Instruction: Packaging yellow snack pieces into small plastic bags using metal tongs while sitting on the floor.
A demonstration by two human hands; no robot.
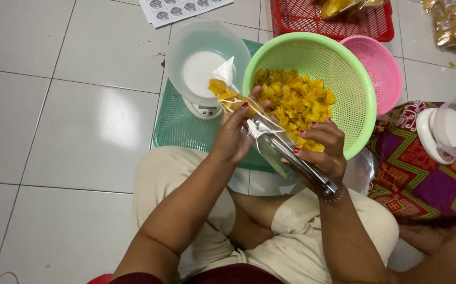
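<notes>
The left hand (233, 138), fingers curled, grips the side of a clear plastic bag (238, 100) partly filled with yellow chips (222, 90); the bag's long axis runs from near right to far left, its closed end pointing far left over the clear scale bowl (183, 47). The right hand (323, 150), just right of the bag's mouth and the nearer of the two to the green colander (359, 100), closes around metal tongs (296, 160) whose long axis slants from the wrist toward the bag and the chip heap (296, 100).
</notes>
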